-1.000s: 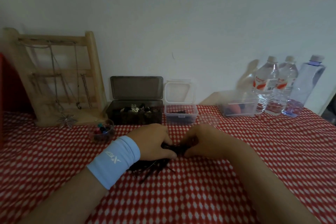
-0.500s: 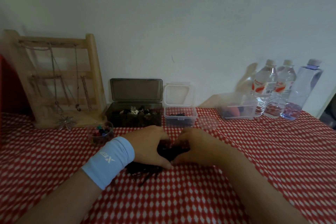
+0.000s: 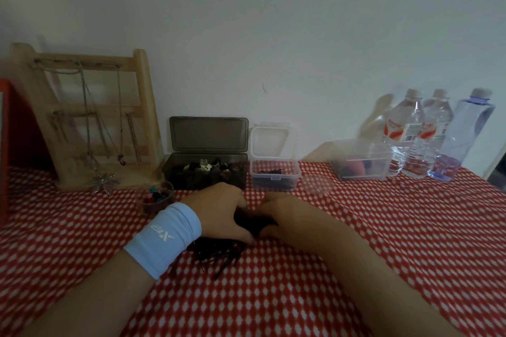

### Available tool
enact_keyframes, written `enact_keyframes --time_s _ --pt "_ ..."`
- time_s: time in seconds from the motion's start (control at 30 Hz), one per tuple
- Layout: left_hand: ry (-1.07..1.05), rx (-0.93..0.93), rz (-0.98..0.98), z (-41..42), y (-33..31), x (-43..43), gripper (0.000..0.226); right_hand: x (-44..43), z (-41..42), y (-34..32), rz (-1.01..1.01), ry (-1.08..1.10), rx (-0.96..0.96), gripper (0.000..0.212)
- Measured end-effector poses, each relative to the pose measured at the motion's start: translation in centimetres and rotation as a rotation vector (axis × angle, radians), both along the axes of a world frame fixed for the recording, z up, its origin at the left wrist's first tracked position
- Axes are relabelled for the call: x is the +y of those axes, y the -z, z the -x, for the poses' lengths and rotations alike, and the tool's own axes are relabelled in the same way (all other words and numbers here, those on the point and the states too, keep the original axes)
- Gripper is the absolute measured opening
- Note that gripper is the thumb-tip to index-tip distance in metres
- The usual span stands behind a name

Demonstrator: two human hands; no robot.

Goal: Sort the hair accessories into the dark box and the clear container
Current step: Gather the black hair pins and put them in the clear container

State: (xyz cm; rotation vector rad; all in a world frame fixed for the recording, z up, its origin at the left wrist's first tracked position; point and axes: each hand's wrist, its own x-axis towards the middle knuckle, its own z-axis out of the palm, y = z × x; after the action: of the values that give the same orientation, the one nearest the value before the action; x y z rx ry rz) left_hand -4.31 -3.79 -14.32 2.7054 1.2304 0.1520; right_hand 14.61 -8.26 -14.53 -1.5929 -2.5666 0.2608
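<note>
Cupping a dark clump of hair accessories mid-surface, the left hand and right hand both curl round it, the dark box lying straight beyond the left toward the far edge and the clear container just beyond the right.

"XTEP" on blue wristband

My left hand and right hand curl round a dark clump of hair things and hide most of it. I cannot tell what each piece is. The bits in the dark box are too small to name. A red thing is cut off at the left edge. The far tub is blurry.
</note>
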Motion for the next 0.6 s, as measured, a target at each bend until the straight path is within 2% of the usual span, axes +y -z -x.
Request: enact_keyframes --time_s 0.2,0.33,0.43,0.5,0.6 --pt "-0.017 -0.031 0.043 0.2 0.0 0.2 0.040 1.2 1.4 -0.4 0.071 0.038 -0.183 0.041" --pt "-0.036 0.011 0.069 1.1 -0.3 0.8 0.051 1.3 -0.4 -0.5 0.039 0.102 -0.112 0.036" --pt "-0.049 -0.013 0.103 1.4 -0.3 1.0 0.052 1.0 -2.6 0.1 -0.016 0.137 0.067 0.019" --pt "-0.071 -0.118 0.135 1.2 -0.2 1.0 0.051 0.9 -3.4 0.5 -0.024 0.128 0.220 0.010" --pt "-0.107 -0.379 0.138 0.4 -0.2 0.6 0.040 0.8 -2.9 0.6 0.015 0.124 0.410 0.018"
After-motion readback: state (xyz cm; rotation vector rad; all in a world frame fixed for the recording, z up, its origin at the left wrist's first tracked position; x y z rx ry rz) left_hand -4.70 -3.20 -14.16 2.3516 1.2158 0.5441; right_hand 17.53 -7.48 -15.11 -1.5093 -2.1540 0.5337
